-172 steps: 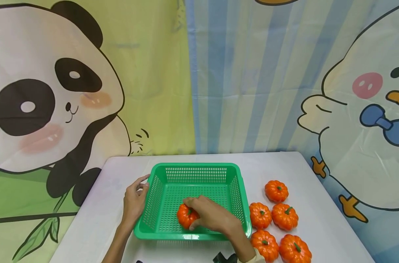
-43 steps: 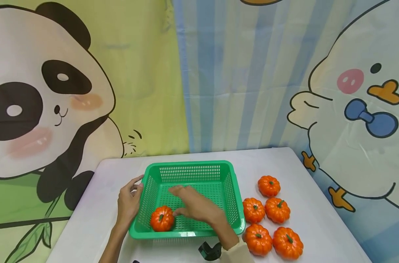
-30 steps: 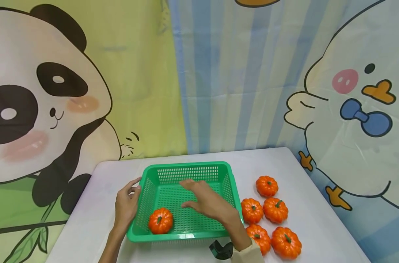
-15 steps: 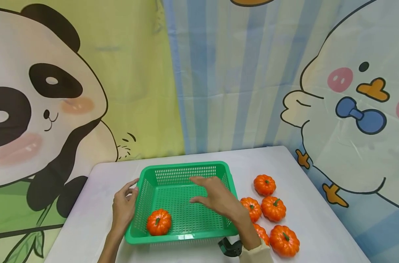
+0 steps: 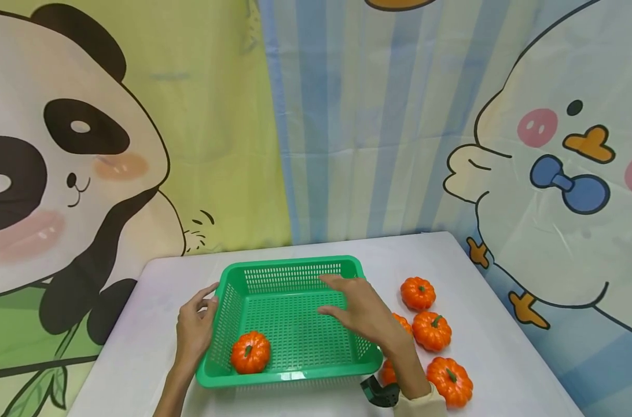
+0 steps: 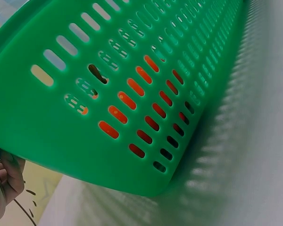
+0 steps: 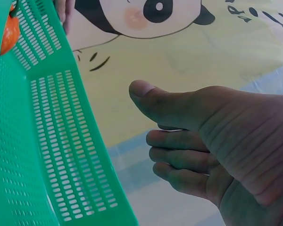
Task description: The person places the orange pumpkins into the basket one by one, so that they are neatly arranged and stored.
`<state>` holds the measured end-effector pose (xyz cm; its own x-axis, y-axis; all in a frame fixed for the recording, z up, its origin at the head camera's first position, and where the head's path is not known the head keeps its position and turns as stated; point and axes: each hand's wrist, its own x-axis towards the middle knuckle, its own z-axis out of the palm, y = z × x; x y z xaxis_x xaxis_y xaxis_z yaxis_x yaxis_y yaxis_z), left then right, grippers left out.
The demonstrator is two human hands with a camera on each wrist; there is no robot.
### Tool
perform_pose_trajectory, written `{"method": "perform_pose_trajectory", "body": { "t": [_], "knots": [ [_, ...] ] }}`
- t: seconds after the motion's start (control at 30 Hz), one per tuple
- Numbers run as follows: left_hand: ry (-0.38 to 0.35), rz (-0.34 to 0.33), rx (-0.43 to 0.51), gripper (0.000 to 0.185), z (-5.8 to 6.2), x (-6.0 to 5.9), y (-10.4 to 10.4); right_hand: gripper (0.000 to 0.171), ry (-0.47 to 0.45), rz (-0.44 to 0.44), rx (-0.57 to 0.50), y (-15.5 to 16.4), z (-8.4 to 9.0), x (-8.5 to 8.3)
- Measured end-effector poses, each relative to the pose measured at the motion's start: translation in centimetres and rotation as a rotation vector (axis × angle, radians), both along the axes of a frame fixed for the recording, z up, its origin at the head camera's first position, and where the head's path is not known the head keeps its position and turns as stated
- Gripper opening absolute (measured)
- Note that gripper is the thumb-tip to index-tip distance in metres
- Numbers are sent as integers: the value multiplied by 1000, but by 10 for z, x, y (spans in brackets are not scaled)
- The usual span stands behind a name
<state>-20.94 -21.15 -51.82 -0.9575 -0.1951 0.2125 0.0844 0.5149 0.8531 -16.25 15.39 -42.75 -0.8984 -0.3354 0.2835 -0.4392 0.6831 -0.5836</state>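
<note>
Staged play corner: panda backdrop [image 5: 71, 168], duck backdrop [image 5: 561, 191], white table [image 5: 482, 324].

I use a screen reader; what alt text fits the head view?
A right hand hovers open over a green basket holding one orange pumpkin. The left hand holds its left rim; more pumpkins lie right.

White table [image 5: 451, 255]: green basket [image 5: 295, 376] centre, loose pumpkins [image 5: 432, 330] right.

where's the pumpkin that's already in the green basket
In the head view the pumpkin sits in the near left corner of the green basket, close to the left hand at the basket's left wall and apart from the right hand.
</note>
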Motion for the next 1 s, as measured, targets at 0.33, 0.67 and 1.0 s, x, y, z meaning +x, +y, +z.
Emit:
{"method": "perform_pose_trajectory", "body": {
  "t": [0.33,0.67,1.0],
  "knots": [
    [-18,-11,5,37,2,1,1,64,64,-76,-21,25,-2,-2],
    [-17,8,4,37,3,0,2,63,131,-152,-29,52,-5,-3],
    [-9,4,4,36,2,1,1,66,100,-238,5,75,-11,-1]
  ]
}}
